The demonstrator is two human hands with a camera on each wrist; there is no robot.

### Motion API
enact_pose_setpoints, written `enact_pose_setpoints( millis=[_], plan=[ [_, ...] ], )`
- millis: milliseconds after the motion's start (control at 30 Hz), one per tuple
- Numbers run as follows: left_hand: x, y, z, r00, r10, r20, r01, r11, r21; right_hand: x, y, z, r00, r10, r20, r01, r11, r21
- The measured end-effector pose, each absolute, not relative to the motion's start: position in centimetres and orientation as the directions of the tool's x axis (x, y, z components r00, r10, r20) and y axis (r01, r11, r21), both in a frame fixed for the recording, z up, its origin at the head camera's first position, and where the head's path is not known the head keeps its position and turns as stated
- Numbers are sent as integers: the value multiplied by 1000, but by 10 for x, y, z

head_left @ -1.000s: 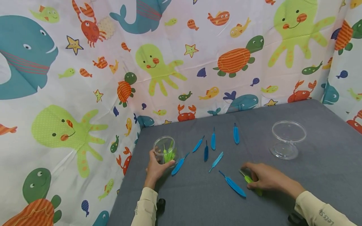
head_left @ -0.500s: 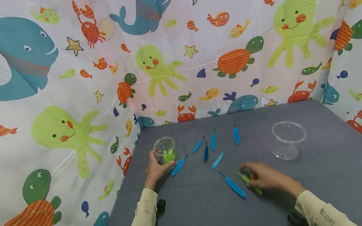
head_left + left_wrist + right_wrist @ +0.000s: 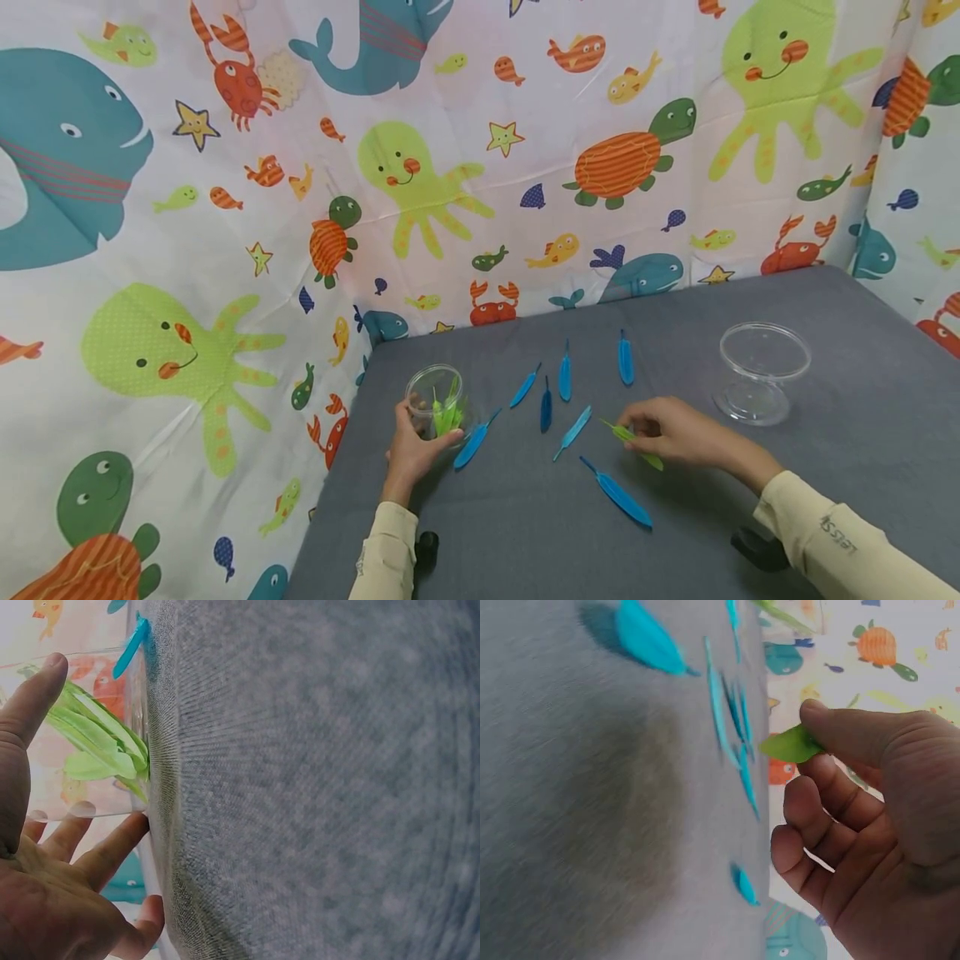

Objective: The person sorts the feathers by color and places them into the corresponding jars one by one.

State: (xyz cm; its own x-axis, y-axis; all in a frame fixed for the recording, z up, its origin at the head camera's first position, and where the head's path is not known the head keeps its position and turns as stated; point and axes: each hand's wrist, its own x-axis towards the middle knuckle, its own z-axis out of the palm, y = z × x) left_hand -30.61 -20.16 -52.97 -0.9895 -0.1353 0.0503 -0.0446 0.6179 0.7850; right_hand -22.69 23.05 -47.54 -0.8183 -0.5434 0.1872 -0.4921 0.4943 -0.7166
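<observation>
In the head view my left hand [image 3: 414, 454] holds a clear plastic cup [image 3: 421, 402] upright on the table, thumb on the near side and fingers around the far-left side. Several lime-green feathers [image 3: 447, 418] stand inside the cup; the left wrist view shows these green feathers [image 3: 97, 739] through its wall. My right hand [image 3: 678, 429] pinches one green feather [image 3: 651, 460] between thumb and index finger, above the table. The right wrist view has the tip of this feather [image 3: 791, 745] sticking out past the thumb, with the other fingers loosely curled.
Several blue feathers lie scattered between the hands, the closest being a large blue feather [image 3: 624, 498] below the right hand. A clear footed dish [image 3: 752, 404] stands at the right. Grey cloth [image 3: 525, 533] covers the table, with a sea-animal printed curtain [image 3: 450, 208] behind and at the sides.
My right hand has lifted the green feather off the table and moved it left and away from me, past the large blue feather. The left hand stays at the cup.
</observation>
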Motion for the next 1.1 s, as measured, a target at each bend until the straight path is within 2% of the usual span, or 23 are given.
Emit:
enact_pose_setpoints(
  millis=[267, 733, 1100],
  plan=[
    [-304, -202, -531, -989, -135, 54, -40, 611, 791, -243, 208, -464, -819, -531, 216, -474, 416, -776],
    [-308, -202, -530, -990, -130, 58, -33, 610, 792, -272, 172, -446, -817, -520, 251, -478, 365, -799],
    [-307, -204, -529, -989, -139, 54, -43, 612, 790, -293, 131, -424, -845, -459, 274, -465, 376, -802]
  ],
)
